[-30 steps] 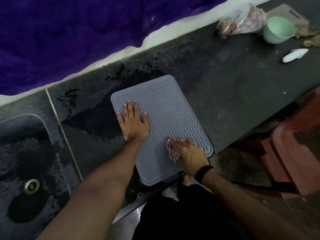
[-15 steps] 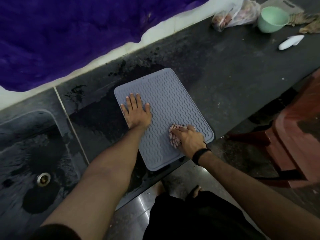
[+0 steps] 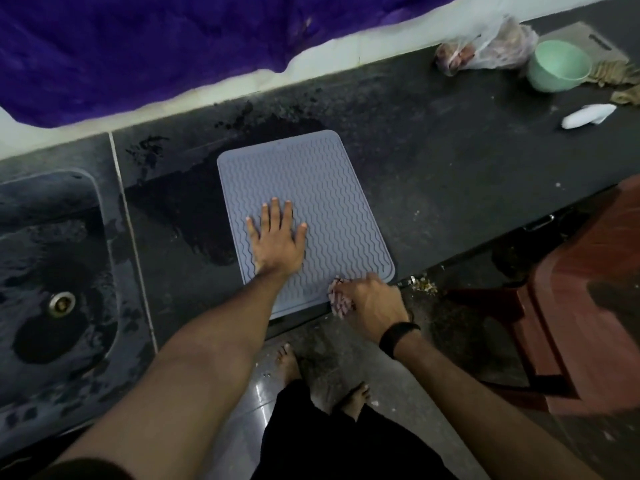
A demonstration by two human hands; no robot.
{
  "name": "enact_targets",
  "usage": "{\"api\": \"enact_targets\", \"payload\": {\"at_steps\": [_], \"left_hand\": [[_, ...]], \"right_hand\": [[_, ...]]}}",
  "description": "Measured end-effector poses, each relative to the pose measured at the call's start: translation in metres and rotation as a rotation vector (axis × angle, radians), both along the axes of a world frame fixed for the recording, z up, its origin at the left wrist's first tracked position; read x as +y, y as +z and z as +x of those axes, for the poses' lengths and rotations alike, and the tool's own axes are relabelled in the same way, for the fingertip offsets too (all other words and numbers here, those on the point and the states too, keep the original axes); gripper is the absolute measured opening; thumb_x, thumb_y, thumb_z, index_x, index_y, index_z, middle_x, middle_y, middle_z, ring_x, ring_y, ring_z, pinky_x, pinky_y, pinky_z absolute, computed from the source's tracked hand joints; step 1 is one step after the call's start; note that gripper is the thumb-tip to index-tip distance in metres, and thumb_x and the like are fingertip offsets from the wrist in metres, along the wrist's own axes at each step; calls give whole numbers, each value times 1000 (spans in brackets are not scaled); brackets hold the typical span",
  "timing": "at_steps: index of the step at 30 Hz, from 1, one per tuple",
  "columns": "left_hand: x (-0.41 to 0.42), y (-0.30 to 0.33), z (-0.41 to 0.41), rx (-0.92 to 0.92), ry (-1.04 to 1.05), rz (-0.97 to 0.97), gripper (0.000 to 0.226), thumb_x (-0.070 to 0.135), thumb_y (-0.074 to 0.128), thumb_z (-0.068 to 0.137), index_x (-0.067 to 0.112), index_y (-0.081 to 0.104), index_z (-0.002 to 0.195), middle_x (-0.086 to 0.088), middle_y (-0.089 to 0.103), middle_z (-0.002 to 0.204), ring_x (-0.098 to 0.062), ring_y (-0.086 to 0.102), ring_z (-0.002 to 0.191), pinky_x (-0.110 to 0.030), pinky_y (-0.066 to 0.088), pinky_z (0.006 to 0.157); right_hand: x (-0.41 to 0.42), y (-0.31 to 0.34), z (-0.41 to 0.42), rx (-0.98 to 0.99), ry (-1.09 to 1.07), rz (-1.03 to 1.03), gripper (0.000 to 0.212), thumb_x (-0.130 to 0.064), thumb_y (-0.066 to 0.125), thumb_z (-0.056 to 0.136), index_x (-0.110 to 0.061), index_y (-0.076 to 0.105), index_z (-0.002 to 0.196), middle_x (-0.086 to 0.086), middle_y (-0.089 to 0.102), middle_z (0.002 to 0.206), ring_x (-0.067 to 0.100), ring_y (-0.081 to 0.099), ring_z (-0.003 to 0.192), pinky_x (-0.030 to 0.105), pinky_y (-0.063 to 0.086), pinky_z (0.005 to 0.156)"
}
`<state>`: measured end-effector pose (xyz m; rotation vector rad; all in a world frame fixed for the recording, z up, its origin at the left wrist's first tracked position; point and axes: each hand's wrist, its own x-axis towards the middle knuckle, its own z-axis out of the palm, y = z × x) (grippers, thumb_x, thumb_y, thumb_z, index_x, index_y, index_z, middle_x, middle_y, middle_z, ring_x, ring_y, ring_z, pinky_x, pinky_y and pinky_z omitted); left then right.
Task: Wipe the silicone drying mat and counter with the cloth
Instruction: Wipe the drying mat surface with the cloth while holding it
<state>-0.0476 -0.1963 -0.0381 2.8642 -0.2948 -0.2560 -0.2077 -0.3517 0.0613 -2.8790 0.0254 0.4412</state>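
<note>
A grey-blue silicone drying mat (image 3: 322, 188) with wavy ridges lies on the dark stone counter (image 3: 450, 161). My left hand (image 3: 277, 237) presses flat on the mat's near left part, fingers spread. At the mat's near right corner, by the counter's front edge, my right hand (image 3: 370, 303) grips a bunched red-and-white striped cloth (image 3: 337, 301). Most of the cloth is hidden under that hand.
A wet dark patch (image 3: 194, 202) spreads left of the mat. A sink (image 3: 48, 278) with a drain sits at the far left. A green bowl (image 3: 557, 65), plastic bag (image 3: 485, 46) and white object (image 3: 585, 116) lie at the back right. A brown stool (image 3: 571, 306) stands right.
My right hand has dragged the cloth toward me, from the mat's middle right to its near right corner at the counter edge. My left hand stays pressed on the mat.
</note>
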Motion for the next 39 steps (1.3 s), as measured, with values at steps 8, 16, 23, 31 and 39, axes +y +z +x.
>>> {"api": "enact_targets", "payload": {"at_steps": [8,16,23,31,39], "left_hand": [[1,-6,1,-21,24,30,68,61,8,104,30,0,164,0,-5,172,-19,-9,158,-54,-18,122],[0,-10,1,-28,35,31,67,62,9,104,31,1,164,0,-4,172,-18,-8,158,-53,-19,122],[-2,-7,1,-19,44,18,66,61,10,106,31,1,164,0,-5,172,-20,-9,158,-56,-14,123],[-2,-5,0,-30,41,3,66,58,13,106,29,4,164,-1,-1,172,-22,-4,158,-56,-12,123],[-1,0,-3,-19,35,-29,65,56,16,107,26,10,164,-3,3,172,-23,-2,158,-58,-8,123]], "right_hand": [[-3,-4,73,-11,11,-9,52,-30,61,86,-22,46,135,-1,51,137,27,37,127,42,45,96],[-18,-25,-9,40,62,2,57,-25,60,84,-29,41,137,-10,43,142,25,35,124,45,51,79],[-11,3,56,-175,-55,79,54,-31,68,78,-23,53,129,0,62,121,24,48,116,38,50,81],[1,-25,78,-34,16,14,62,-34,64,81,-26,43,138,-4,45,143,28,39,125,43,47,95],[-6,-18,12,22,33,-37,57,-31,62,83,-30,45,138,-6,51,137,27,45,118,38,51,79]]}}
